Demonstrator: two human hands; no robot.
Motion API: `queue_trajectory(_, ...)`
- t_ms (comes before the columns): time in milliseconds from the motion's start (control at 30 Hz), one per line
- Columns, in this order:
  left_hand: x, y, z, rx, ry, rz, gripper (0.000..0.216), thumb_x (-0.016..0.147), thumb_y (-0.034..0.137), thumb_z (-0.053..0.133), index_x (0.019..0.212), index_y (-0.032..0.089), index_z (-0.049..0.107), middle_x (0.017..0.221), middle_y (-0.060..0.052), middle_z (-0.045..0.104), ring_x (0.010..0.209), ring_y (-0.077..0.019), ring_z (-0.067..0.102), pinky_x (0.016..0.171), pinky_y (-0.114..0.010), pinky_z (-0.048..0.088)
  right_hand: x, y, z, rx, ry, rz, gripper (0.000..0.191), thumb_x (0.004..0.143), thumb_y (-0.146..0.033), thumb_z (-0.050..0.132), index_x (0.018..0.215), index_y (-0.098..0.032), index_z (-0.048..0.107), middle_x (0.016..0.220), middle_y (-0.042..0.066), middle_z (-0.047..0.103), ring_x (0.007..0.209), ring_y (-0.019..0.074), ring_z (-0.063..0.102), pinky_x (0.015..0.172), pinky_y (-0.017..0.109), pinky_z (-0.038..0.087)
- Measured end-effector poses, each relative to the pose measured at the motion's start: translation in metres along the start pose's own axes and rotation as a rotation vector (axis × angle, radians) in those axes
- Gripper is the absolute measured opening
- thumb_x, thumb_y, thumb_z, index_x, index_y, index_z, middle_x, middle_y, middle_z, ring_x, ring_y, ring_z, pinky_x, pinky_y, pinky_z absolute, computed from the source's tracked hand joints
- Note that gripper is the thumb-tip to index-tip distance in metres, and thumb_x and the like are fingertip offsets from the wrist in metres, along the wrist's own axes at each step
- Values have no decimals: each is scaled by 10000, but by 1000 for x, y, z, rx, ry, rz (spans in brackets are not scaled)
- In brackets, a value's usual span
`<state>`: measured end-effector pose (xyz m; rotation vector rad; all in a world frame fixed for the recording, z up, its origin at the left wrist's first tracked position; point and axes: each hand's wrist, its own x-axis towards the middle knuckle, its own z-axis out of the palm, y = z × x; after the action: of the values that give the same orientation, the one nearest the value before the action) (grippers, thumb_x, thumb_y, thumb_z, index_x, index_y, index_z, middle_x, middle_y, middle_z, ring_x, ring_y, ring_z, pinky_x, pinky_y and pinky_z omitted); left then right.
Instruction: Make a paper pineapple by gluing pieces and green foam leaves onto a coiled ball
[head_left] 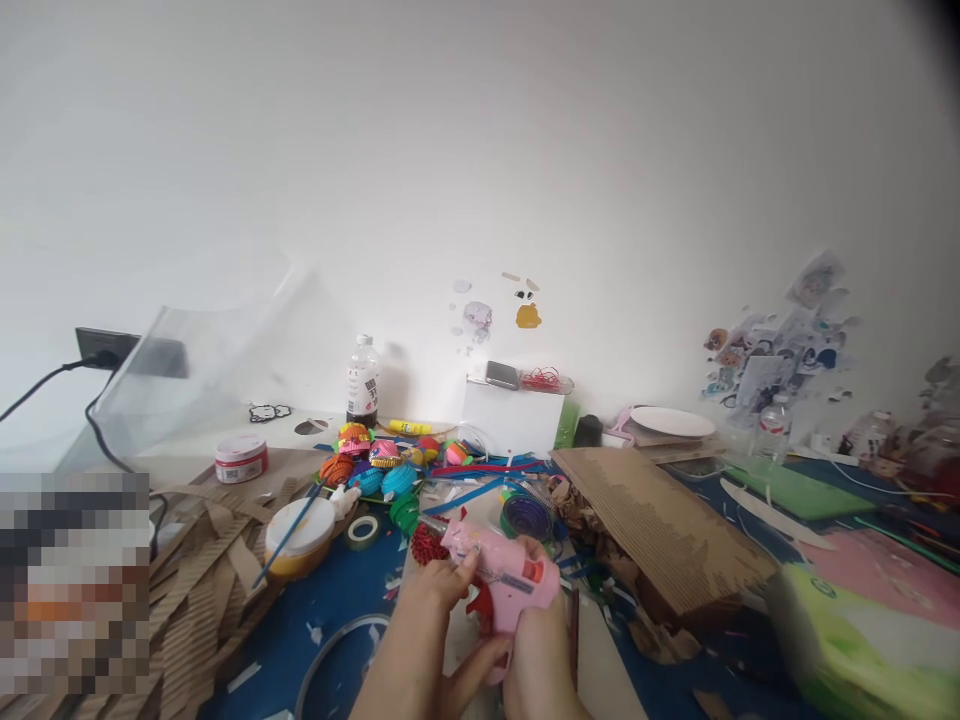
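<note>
A pink hot glue gun is held over the middle of the table, its nozzle pointing to the upper left. My right hand is wrapped round its handle. My left hand is closed against the gun's front and side, fingertips on the pink body; part of its grip is hidden. Just beyond the nozzle lies a red ribbed paper piece, close to my left fingers. Behind it sit a green ribbed paper piece and several colourful paper shapes. To the right is a dark purple coil.
Corrugated cardboard strips pile up at left, beside a white-lidded jar with a blue brush across it. A tape roll lies nearby. At right stand a cardboard sheet and a green soft pack. A bottle stands by the wall.
</note>
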<state>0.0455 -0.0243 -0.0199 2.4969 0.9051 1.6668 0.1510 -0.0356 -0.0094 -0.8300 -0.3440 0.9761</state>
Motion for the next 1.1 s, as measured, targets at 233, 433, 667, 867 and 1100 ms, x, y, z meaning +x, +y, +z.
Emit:
queue_trajectory(233, 24, 3, -31, 115, 101, 95, 76, 866, 266, 505, 884, 194, 517, 615, 30, 580, 481, -98, 525, 468, -184, 432, -2, -2, 2, -10, 42, -31, 185, 616, -252, 612, 781, -228, 530, 577, -54, 568, 410, 111, 510, 387, 209, 430)
queue_trajectory(433, 45, 1, -47, 440, 153, 317, 144, 821, 275, 583, 724, 174, 553, 613, -14, 579, 577, -160, 488, 563, -278, 356, -5, -4, 1, -250, -20, -48, 216, 699, -381, 597, 816, -230, 497, 546, -72, 510, 374, 95, 448, 348, 186, 367)
queue_trajectory(667, 41, 3, -41, 581, 49, 337, 261, 907, 223, 400, 718, 180, 576, 636, -36, 603, 612, -198, 472, 581, -316, 284, -7, -4, -3, -386, -31, -200, 192, 776, -405, 540, 834, -237, 466, 595, -62, 495, 457, 110, 494, 383, 176, 375)
queue_trajectory(867, 40, -5, -35, 552, -4, 378, 269, 912, 138, 330, 785, 154, 567, 650, -31, 609, 601, -183, 472, 567, -309, 279, -9, -6, -1, -381, 3, -161, 313, 781, -536, 501, 828, -229, 465, 570, -64, 455, 386, 96, 430, 316, 169, 301)
queue_trajectory(1100, 38, -2, -36, 360, 138, 423, 111, 823, 57, 497, 755, 142, 523, 640, -33, 634, 604, -147, 506, 564, -277, 343, -4, -5, -3, -324, 32, -222, 250, 745, -435, 566, 853, -233, 467, 580, -70, 480, 378, 85, 418, 331, 174, 303)
